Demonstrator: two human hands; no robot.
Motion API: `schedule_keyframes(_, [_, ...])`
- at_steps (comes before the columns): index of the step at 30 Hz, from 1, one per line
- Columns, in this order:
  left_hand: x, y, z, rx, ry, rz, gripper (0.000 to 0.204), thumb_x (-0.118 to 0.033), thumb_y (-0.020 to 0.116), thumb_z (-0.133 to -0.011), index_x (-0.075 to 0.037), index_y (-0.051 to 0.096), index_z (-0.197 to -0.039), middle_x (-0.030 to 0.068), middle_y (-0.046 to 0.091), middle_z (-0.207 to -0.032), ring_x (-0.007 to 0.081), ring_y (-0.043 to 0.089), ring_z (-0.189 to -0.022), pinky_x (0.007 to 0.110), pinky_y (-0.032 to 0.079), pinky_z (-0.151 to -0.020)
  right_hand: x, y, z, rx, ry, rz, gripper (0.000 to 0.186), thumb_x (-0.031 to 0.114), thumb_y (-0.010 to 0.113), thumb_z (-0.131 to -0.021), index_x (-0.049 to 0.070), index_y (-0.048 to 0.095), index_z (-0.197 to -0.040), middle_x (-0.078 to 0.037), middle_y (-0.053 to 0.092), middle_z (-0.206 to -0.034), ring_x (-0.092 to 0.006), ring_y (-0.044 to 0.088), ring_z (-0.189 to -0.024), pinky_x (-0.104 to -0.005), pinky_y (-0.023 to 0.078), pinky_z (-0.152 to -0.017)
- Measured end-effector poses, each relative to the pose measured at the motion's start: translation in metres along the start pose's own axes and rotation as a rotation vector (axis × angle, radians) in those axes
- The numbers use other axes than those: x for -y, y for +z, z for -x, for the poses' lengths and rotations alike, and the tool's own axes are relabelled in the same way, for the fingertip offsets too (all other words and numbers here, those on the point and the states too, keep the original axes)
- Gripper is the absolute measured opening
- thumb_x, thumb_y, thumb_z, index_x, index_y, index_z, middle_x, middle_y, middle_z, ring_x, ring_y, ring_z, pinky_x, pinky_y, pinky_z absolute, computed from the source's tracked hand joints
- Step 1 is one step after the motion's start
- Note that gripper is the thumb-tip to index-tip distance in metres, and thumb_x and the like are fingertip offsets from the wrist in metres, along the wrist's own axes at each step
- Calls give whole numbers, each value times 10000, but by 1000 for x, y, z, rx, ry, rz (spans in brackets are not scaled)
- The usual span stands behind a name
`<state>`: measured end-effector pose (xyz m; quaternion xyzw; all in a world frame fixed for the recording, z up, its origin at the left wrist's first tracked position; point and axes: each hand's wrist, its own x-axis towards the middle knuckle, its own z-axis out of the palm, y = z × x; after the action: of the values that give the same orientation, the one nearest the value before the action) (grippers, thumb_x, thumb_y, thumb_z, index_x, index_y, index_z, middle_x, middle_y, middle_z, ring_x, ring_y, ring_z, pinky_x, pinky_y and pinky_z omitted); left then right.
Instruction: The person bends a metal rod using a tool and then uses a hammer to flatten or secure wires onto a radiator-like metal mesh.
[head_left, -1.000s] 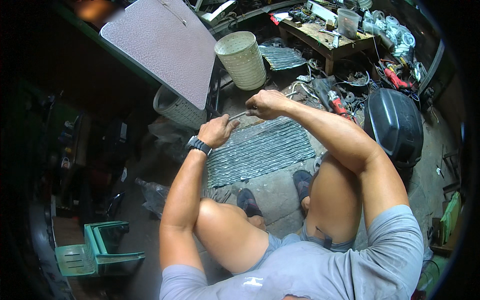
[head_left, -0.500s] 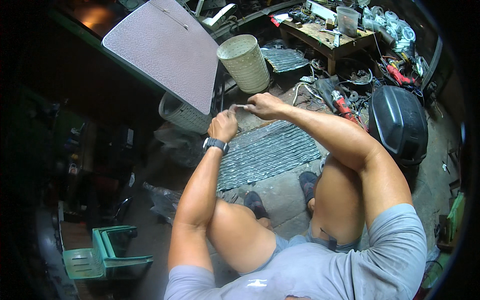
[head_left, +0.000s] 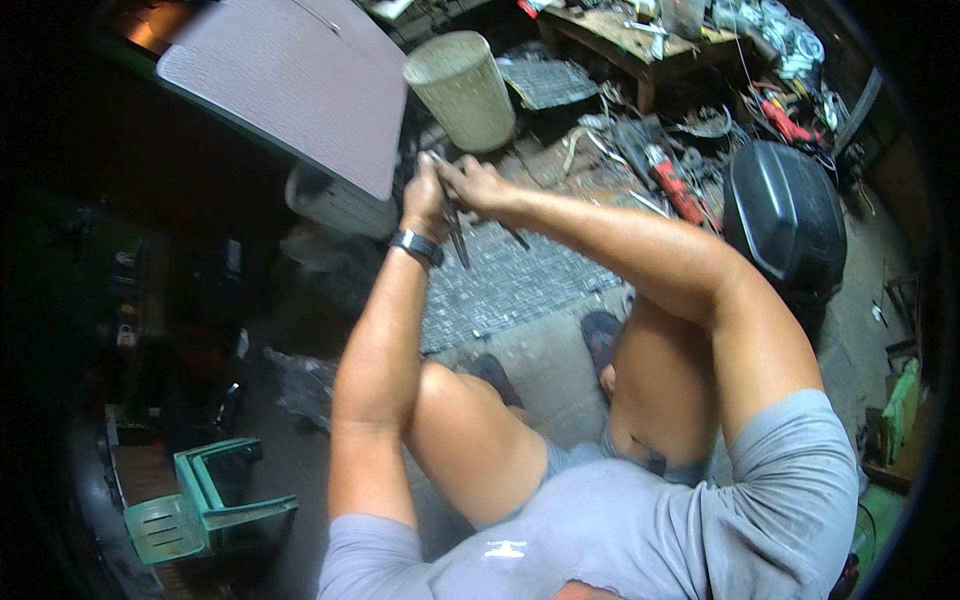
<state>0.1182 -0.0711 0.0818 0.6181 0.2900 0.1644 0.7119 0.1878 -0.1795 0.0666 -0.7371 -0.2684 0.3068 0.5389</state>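
My left hand (head_left: 425, 200), with a dark watch (head_left: 416, 247) on its wrist, is raised ahead of my knees, its fingers closed. Touching or nearly touching it, my right hand (head_left: 477, 187) is closed too. From beneath the hands two dark, slim, spread legs (head_left: 460, 243) point down; they look like the handles of pliers. The right hand seems to grip them, though blur hides the jaws. A small pale bit (head_left: 433, 157) shows at the fingertips, too smeared to name. Below lies a ribbed silvery mat (head_left: 520, 290) on the floor.
A pale table top (head_left: 300, 85) stands at the far left beside a cream basket (head_left: 460, 95). A wooden bench (head_left: 650, 65) is at the back. Red power tools (head_left: 675, 185), cables and a black case (head_left: 783, 220) lie to the right. A green plastic chair (head_left: 215, 500) is at lower left.
My hands have come closer together and the small pale piece between them is less visible. The dark handles now show below them. The whole view has shifted slightly.
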Motion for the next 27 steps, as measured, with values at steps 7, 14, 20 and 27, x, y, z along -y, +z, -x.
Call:
schedule_keyframes(7, [-2, -15, -9, -11, -33, 233, 558, -577, 406, -1090, -68, 628, -1030, 88, 679, -947, 250, 691, -895, 408, 586, -828, 11, -9, -4, 274, -37, -26, 1122, 790, 474, -951, -172, 286, -1498, -378, 588, -1301, -374, 680, -1152, -445, 570, -942])
schedule_keyframes(14, [-32, -12, 6, 109, 36, 478, 681, -584, 317, -1101, 13, 600, -1270, 182, 663, -1263, 320, 649, -1148, 488, 500, -1070, 15, 4, 3, 99, -143, -292, 915, 650, 626, -964, -96, 340, -1410, -257, 669, -1128, -283, 743, -945, -369, 620, -816])
schedule_keyframes(20, [-15, 0, 3, 244, -2, 297, 520, -556, 490, -1072, -81, 665, -1189, 87, 708, -1083, 229, 675, -1038, 418, 561, -953, 8, 13, -4, 127, -61, -480, 915, 706, 599, -949, -13, 347, -1456, -223, 651, -1214, -294, 677, -1131, -460, 611, -868])
schedule_keyframes(27, [-10, -47, -18, 244, 17, 476, 507, -544, 435, -1093, -83, 646, -1063, 91, 722, -968, 226, 706, -912, 389, 592, -864, 15, 10, -16, 197, -256, -226, 990, 745, 587, -928, -118, 383, -1370, -290, 645, -1140, -309, 756, -927, -418, 658, -786])
